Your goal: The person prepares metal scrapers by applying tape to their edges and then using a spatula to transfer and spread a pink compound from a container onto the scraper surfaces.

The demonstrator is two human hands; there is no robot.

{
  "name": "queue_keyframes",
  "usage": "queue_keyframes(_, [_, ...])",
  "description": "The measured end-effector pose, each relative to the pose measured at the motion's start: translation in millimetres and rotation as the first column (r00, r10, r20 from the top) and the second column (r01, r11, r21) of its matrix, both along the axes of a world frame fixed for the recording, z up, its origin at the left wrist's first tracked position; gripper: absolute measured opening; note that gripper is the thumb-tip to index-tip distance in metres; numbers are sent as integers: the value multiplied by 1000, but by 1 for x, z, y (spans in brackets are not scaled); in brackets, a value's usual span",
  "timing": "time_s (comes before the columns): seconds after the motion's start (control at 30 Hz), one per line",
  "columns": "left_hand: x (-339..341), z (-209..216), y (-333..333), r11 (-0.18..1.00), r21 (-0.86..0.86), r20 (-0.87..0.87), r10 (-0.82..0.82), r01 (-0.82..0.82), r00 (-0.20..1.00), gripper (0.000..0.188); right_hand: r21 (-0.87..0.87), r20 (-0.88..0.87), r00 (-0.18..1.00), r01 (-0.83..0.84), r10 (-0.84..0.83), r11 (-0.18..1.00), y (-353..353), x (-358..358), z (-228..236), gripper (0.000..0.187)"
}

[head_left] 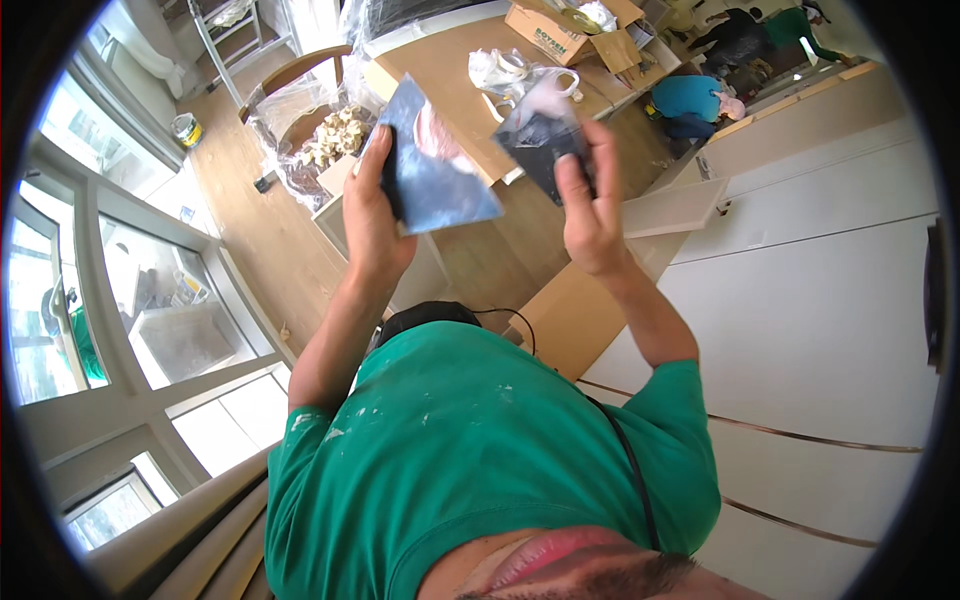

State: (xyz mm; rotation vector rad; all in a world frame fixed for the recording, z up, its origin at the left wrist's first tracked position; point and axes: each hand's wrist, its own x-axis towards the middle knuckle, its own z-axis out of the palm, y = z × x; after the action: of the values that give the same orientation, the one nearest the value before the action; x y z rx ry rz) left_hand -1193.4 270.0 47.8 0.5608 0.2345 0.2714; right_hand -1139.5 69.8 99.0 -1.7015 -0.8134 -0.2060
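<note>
My left hand is closed on the edge of a flat, shiny metal plate, thumb on top. A smear of pale pink putty lies on the plate's upper right part. To the right, my right hand grips a dark, wide-bladed putty knife, with the thumb pressed on it. More pinkish putty shows at the knife's far end, blurred by motion. Plate and knife are held up in front of me, apart from each other. My fingers behind both tools are partly hidden.
Beyond my hands stands a cardboard-covered table with plastic bags and an open carton. A plastic-draped chair holds small pale pieces. A ladder, a can, windows and white panels surround me. Other people are at far right.
</note>
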Motion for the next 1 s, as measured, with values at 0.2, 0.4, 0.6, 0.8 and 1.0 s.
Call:
queue_keyframes(0.2, [26,-9,-6,955,169,108,228,-244,968,27,239,-212,976,-1,53,971,17,-13,-2,34])
queue_keyframes(0.4, [23,0,1,883,410,16,244,-228,970,24,-37,32,996,-85,86,996,14,-9,5,35])
queue_keyframes(0.6, [33,-5,-4,892,408,0,216,-197,976,22,-146,-18,995,-99,97,984,10,-8,2,37])
queue_keyframes(0.8, [38,4,-12,811,540,52,232,-222,971,34,-213,-51,993,-112,103,971,2,-7,3,38])
queue_keyframes(1.0, [46,1,-11,780,598,75,171,-182,982,35,-220,-235,964,-179,126,959,-10,1,-7,38])
